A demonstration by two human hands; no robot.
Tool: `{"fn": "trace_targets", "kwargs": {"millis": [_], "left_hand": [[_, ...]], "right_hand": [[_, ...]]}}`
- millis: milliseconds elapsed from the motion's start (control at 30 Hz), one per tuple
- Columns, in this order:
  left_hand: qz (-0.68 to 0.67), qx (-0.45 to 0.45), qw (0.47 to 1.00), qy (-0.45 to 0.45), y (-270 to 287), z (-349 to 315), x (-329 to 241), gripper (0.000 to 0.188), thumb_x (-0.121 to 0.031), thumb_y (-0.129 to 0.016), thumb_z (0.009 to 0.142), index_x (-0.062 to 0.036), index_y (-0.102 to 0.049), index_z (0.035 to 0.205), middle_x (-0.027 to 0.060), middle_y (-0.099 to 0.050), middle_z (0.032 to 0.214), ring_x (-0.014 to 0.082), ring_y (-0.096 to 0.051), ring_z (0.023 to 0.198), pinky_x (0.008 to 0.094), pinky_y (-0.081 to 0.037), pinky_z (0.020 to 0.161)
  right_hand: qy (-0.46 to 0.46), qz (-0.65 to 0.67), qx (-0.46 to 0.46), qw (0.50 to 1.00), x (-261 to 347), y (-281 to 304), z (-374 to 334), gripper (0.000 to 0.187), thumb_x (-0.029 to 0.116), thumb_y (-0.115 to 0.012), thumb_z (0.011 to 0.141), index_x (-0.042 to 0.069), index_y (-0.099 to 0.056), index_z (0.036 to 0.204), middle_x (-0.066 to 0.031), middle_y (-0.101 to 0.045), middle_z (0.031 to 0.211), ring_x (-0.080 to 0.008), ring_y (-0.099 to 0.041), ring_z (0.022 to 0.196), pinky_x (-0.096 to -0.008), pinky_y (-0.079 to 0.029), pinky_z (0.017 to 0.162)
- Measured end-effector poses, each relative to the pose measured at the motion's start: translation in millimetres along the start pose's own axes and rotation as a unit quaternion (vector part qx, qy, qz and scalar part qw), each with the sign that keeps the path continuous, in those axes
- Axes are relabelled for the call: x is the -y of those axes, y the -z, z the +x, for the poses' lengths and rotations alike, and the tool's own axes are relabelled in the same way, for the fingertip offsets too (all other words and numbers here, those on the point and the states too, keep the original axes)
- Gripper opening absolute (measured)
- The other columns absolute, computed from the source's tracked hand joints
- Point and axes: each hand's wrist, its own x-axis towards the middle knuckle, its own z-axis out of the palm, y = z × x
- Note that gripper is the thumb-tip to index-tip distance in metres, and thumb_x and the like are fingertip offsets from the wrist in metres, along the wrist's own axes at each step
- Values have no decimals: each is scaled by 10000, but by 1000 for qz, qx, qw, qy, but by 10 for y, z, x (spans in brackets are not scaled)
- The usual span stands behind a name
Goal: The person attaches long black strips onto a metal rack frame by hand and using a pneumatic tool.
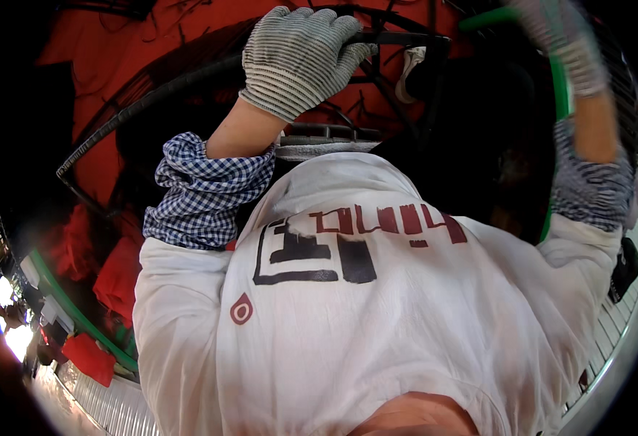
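My left hand, in a striped grey-and-white glove, is closed over the upper rail of a black frame wrapped in woven strands. The thumb points right along the rail, and the fingertips are hidden on its far side. The frame curves down to a corner at the left and crosses in front of my body. My right hand, in a similar glove, is raised at the upper right, apart from my left hand. Motion smears its fingers, so whether they hold anything is unclear. A green bar lies just left of it.
Red sheeting with scattered dark strands lies beneath the frame. A white shoe shows behind the rail. At the left are red cloth, a curved green edge and a pale ribbed surface.
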Motion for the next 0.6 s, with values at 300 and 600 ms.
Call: {"fn": "trace_targets", "kwargs": {"millis": [300,600], "left_hand": [[13,1,1000,13,-129,-117,99,291,-390,-718,842,-122,-712,955,62,-663,793,233,-639,701,373,-486,703],[-6,-6,1000,25,95,-116,38,263,-334,-683,861,-80,-666,928,77,-590,732,243,-584,683,380,-435,708]], "right_hand": [[39,200,124,971,59,-729,154,204,210,-794,816,40,-748,921,-125,-715,877,-277,-680,821,-351,-540,751],[-129,200,206,949,386,-550,376,184,197,-746,852,15,-731,871,-89,-673,702,-160,-644,617,-323,-506,580]]}}
